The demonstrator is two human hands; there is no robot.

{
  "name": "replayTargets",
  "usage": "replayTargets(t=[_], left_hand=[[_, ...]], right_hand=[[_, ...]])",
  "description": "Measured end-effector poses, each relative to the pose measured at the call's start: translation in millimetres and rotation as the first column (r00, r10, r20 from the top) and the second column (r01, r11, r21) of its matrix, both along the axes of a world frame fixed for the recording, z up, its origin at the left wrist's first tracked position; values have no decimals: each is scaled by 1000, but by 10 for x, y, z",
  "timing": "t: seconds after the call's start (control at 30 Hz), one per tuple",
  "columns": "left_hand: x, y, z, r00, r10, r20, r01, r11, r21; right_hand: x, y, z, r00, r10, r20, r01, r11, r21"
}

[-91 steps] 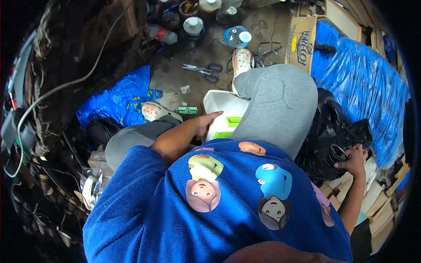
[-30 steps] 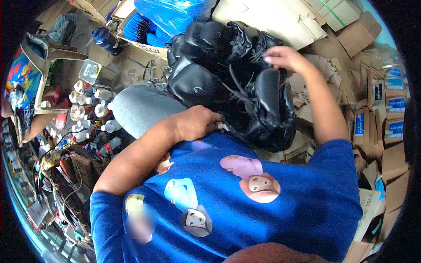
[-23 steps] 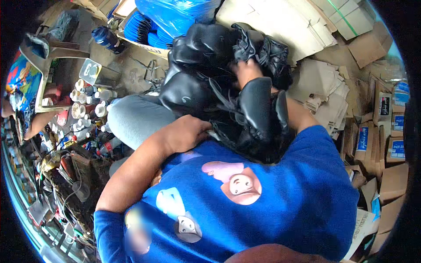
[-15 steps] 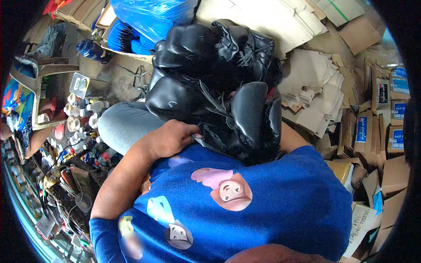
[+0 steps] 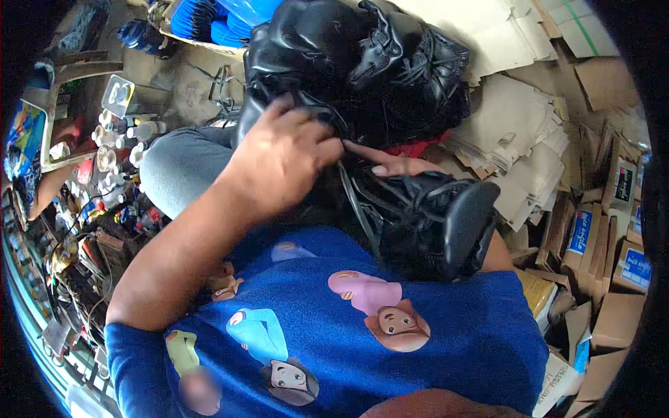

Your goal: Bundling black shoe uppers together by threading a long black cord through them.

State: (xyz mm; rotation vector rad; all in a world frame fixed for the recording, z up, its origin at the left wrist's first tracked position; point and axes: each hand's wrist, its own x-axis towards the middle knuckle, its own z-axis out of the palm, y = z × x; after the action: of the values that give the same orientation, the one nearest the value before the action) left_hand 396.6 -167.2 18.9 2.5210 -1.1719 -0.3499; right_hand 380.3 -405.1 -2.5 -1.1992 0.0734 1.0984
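A heap of black padded boxing gloves [image 5: 317, 38] with laced cuffs lies across my lap and beyond it. One laced black boxing glove [image 5: 432, 223] rests close to my blue shirt, its rounded end towards the right. My right hand [image 5: 404, 166] curls around its far side, index finger stretched left and thumb on the near side. My left hand [image 5: 282, 157] is closed, knuckles up, at the cuff end, slightly blurred. A dark lace [image 5: 357, 202] runs from its fingers down towards my shirt. The fingertips of my left hand are partly hidden.
Cut cardboard sheets [image 5: 519, 132] are stacked at the right, with brown boxes [image 5: 585, 237] beyond. Blue rounded goods fill a carton [image 5: 205, 24] at the far left. Small bottles [image 5: 118, 143] and a plastic chair [image 5: 52, 115] stand left of my knee.
My left hand has moved up and right from the glove cuff to the laces. The near glove has turned and shifted right, and my right hand has come into view. The view has also shifted.
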Motion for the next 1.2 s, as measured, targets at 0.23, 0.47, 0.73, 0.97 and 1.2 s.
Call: replayTargets(t=[0.23,0.47,0.73,0.97,1.2], left_hand=[[-188,109,136,997,-66,-34,66,998,-9],[-125,213,114,988,49,-147,-43,998,44],[-32,283,39,970,145,-195,-151,988,-18],[12,240,10,987,111,-117,-119,991,-63],[50,209,-22,995,86,-55,-90,992,-87]], right_hand=[[343,-300,-590,952,299,59,-243,863,-444],[705,-192,-1007,50,867,495,529,398,-750],[944,-279,-951,684,-413,601,709,568,-417],[905,-480,-581,639,129,759,654,428,-624],[889,-572,-161,219,526,822,834,336,-437]])
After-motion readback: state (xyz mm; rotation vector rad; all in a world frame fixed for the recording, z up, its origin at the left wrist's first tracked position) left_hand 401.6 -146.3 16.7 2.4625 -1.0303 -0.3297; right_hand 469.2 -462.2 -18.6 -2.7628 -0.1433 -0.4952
